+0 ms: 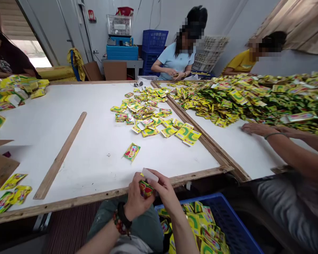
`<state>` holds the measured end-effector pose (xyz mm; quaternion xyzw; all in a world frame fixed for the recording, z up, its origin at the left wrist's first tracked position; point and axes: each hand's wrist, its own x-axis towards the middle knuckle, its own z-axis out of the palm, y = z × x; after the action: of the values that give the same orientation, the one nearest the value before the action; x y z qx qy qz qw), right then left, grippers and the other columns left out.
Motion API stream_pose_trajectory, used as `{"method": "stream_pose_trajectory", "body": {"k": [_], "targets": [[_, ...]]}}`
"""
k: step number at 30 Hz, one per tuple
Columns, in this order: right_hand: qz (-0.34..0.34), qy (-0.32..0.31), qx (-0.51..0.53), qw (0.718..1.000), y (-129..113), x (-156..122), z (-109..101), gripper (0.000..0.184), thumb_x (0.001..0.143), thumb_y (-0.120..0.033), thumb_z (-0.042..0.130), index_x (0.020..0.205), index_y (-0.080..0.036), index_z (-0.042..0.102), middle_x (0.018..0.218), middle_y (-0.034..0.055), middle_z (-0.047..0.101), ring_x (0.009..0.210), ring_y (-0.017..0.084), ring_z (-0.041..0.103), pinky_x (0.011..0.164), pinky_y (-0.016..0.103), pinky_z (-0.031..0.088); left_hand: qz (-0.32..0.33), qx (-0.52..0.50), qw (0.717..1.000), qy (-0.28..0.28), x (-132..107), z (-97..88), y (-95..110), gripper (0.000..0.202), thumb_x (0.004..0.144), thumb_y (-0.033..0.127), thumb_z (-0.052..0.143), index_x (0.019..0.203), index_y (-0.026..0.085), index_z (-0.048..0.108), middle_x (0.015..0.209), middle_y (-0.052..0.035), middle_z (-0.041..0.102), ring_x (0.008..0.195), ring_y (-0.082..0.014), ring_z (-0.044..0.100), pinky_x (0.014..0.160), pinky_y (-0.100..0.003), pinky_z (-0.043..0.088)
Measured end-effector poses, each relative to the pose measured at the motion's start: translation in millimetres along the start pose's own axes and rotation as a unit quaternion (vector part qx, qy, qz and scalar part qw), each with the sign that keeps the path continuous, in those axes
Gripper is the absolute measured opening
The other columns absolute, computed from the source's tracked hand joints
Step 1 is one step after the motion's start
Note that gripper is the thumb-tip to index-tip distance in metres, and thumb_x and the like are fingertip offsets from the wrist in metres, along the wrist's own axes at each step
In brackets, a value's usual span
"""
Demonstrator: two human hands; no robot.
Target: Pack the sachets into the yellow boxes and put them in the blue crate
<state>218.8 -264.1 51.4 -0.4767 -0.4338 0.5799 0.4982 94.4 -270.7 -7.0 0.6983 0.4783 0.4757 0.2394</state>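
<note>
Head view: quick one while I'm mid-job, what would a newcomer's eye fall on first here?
Probably the big heap of yellow and green packets at the right, beyond the wooden divider. Next, front and centre, the left hand and right hand holding a small box with a white flap up, near the table's front edge. Below that edge, right of the hands, a bright blue crate holds more packets.

Small green-and-yellow printed cardboard box [146,189], red patches on its visible face. White, flat flap-like panel [149,174] sticks up at top end. Box tilted, held clear between left hand [136,196] and right hand [162,186]; fingers cover its sides.
</note>
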Motion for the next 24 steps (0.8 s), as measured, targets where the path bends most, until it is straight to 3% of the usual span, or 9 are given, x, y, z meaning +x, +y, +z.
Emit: {"method": "stream_pose_trajectory", "body": {"k": [2, 4, 6, 8, 11, 14, 19, 24], "targets": [[-0.025, -0.007, -0.026, 0.999, 4, -4, 2, 0.038, 0.080, -0.040, 0.067, 0.114, -0.025, 0.070, 0.118, 0.0062, 0.070, 0.110, 0.026, 0.063, 0.097, 0.040, 0.048, -0.011, 0.005, 1.000, -0.008, 1, -0.1, -2, 0.054, 0.069, 0.024, 0.059, 0.118, 0.020, 0.036, 0.110, -0.0103, 0.057, 0.092, -0.0231, 0.064, 0.074, -0.036, 0.053], [-0.064, -0.013, -0.080, 0.995, 5, -9, 5, 0.035, 0.081, -0.038, 0.066, 0.115, -0.026, 0.070, 0.124, 0.0060, 0.066, 0.120, 0.027, 0.058, 0.104, 0.044, 0.042, -0.030, -0.006, 0.998, -0.055, 4, -1.8, -4, 0.060, 0.072, 0.027, 0.059, 0.124, 0.018, 0.031, 0.110, -0.0112, 0.058, 0.091, -0.0239, 0.064, 0.073, -0.037, 0.053], [-0.105, 0.014, -0.137, 0.985, 6, -12, 9, 0.031, 0.082, -0.033, 0.066, 0.112, -0.026, 0.071, 0.121, 0.0058, 0.068, 0.117, 0.028, 0.060, 0.102, 0.044, 0.045, -0.039, -0.017, 0.993, -0.109, 7, -3.4, -4, 0.055, 0.075, 0.030, 0.058, 0.123, 0.019, 0.033, 0.102, -0.0089, 0.061, 0.082, -0.0225, 0.065, 0.068, -0.035, 0.052], [-0.111, 0.070, -0.173, 0.976, 6, -13, 12, 0.029, 0.083, -0.031, 0.064, 0.110, -0.024, 0.072, 0.110, 0.0049, 0.073, 0.100, 0.026, 0.069, 0.091, 0.041, 0.054, -0.044, -0.005, 0.991, -0.129, 9, -4.2, -4, 0.054, 0.074, 0.033, 0.058, 0.122, 0.019, 0.035, 0.098, -0.0075, 0.063, 0.079, -0.0227, 0.065, 0.067, -0.035, 0.051], [-0.057, 0.123, -0.168, 0.976, 5, -9, 14, 0.030, 0.084, -0.031, 0.061, 0.110, -0.020, 0.072, 0.097, 0.0027, 0.077, 0.082, 0.023, 0.072, 0.078, 0.036, 0.059, -0.059, 0.019, 0.990, -0.127, 9, -4.1, -4, 0.062, 0.071, 0.035, 0.060, 0.124, 0.019, 0.033, 0.097, -0.0070, 0.064, 0.080, -0.0241, 0.065, 0.068, -0.035, 0.050], [-0.038, 0.101, -0.135, 0.985, 2, -5, 14, 0.029, 0.083, -0.032, 0.062, 0.107, -0.019, 0.073, 0.101, 0.0035, 0.075, 0.091, 0.025, 0.071, 0.085, 0.039, 0.057, -0.061, 0.014, 0.991, -0.121, 9, -3.5, -3, 0.061, 0.072, 0.036, 0.058, 0.124, 0.018, 0.033, 0.097, -0.0071, 0.063, 0.081, -0.0237, 0.064, 0.067, -0.035, 0.050], [-0.070, 0.043, -0.151, 0.985, 1, -7, 17, 0.031, 0.085, -0.031, 0.062, 0.114, -0.022, 0.070, 0.112, 0.0050, 0.072, 0.098, 0.026, 0.070, 0.088, 0.041, 0.056, -0.068, 0.018, 0.992, -0.105, 10, -0.3, -4, 0.051, 0.076, 0.037, 0.056, 0.119, 0.018, 0.037, 0.094, -0.0066, 0.060, 0.073, -0.0214, 0.062, 0.061, -0.033, 0.047], [-0.157, 0.078, -0.214, 0.961, 10, -12, 25, 0.031, 0.087, -0.022, 0.058, 0.116, -0.025, 0.069, 0.114, 0.0060, 0.071, 0.101, 0.025, 0.069, 0.092, 0.041, 0.055, -0.070, 0.042, 0.993, -0.086, 2, 1.5, -10, 0.049, 0.080, 0.031, 0.052, 0.124, 0.018, 0.033, 0.097, -0.0094, 0.060, 0.080, -0.0235, 0.063, 0.068, -0.037, 0.051]]}}
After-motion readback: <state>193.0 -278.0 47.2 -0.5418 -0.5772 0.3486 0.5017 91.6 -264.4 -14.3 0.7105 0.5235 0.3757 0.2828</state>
